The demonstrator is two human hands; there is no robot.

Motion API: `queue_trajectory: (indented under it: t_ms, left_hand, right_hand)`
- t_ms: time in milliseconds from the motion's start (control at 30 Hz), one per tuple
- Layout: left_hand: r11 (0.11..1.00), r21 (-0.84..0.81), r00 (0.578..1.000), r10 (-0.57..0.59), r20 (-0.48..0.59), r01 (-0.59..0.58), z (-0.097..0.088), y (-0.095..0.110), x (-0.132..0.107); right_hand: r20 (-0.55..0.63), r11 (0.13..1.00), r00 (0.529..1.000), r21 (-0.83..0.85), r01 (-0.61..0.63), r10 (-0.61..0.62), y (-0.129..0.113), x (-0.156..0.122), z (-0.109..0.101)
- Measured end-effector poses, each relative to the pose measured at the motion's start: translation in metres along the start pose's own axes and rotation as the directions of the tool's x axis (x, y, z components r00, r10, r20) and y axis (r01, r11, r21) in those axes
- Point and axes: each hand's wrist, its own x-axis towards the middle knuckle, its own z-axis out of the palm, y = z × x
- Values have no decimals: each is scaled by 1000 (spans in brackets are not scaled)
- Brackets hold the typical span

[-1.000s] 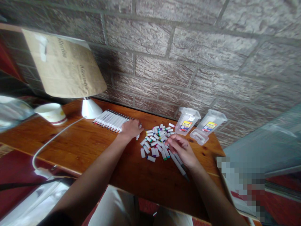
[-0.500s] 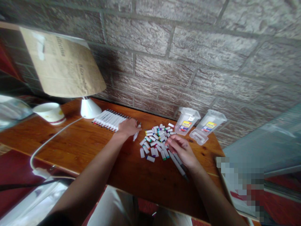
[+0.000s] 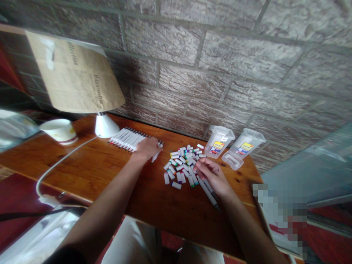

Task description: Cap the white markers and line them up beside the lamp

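My left hand (image 3: 148, 147) is closed around a white marker (image 3: 155, 157) at the right end of a row of white markers (image 3: 127, 138). The row lies side by side on the wooden table, with dark ends at the back and several coloured tips in front. My right hand (image 3: 211, 175) rests at the right edge of a loose pile of marker caps (image 3: 180, 167). Its thumb and fingers are bent together, and whatever may be between the fingertips cannot be made out. Beneath that hand lie grey-white markers (image 3: 206, 191), partly covered by it.
Two clear plastic cases (image 3: 219, 141) with yellow labels stand behind my right hand, one with its lid (image 3: 233, 160) hanging open. A lamp (image 3: 106, 126) and a paper cup (image 3: 59, 131) are at the left. The lamp's cord (image 3: 59, 157) crosses the table; a brick wall (image 3: 181, 88) rises behind.
My left hand has shifted slightly left with the marker, bringing it closer against the row. My right hand has stayed where it was.
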Motion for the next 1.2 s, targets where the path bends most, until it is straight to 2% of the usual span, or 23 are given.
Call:
queue_trajectory:
  t_ms: [500, 567, 633, 700, 767, 833, 900, 967, 1200]
  left_hand:
    - [1000, -23, 1000, -13, -3, 13, -1, -3, 3]
    - [999, -32, 999, 21, -33, -22, 0, 0, 3]
    - [989, -59, 986, 133, -102, -139, 2, 6, 0]
    - [932, -106, 929, 326, -177, -348, 6, 14, -5]
    - [804, -171, 818, 535, -210, -569, 11, 24, -12]
    - [682, -212, 714, 664, -221, -700, 17, 31, -17]
    - [609, -222, 648, 725, -234, -762, 23, 35, -20]
    - [584, -222, 625, 741, -246, -781, 26, 37, -20]
    - [600, -212, 636, 725, -264, -771, 30, 36, -18]
  right_hand:
    - [-4, 1000, 1000, -4, -8, 8, 1, 0, 0]
    - [0, 1000, 1000, 3, -9, 9, 1, 0, 0]
    - [2, 1000, 1000, 5, -12, 12, 1, 1, 0]
    - [-1, 1000, 1000, -1, -16, 16, 1, 1, 0]
    - [-9, 1000, 1000, -9, -12, 12, 0, 1, 0]
    - [-17, 1000, 1000, -20, 1, -1, 0, 1, -1]
    - [-26, 999, 1000, -35, 16, -17, 1, 1, -2]
    - [-37, 999, 999, -50, 22, -23, 1, 1, -2]
    - [-72, 986, 997, -167, 5, -18, 1, 3, -3]
